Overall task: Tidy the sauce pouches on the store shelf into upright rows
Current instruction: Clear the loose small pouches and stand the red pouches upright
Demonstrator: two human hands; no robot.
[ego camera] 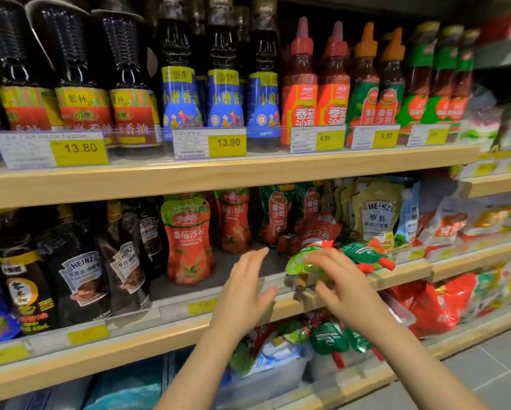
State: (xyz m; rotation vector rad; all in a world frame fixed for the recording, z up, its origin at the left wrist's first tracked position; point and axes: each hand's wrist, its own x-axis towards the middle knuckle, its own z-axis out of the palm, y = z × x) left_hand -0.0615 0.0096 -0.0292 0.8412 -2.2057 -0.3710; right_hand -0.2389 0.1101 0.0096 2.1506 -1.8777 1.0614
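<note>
On the middle shelf a red tomato sauce pouch stands upright at the front, with another red pouch behind it. To the right, a fallen pouch with a light green top lies on its side at the shelf's front edge. My right hand rests on it, fingers spread over its top. A dark green pouch with a red cap lies flat just right of it. More red pouches lean behind. My left hand hovers open over the bare shelf gap, holding nothing.
Dark Heinz pouches stand left of the gap. Yellow Heinz pouches stand at the right. Bottles and price tags line the upper shelf. A lower shelf holds a clear bin of jumbled pouches.
</note>
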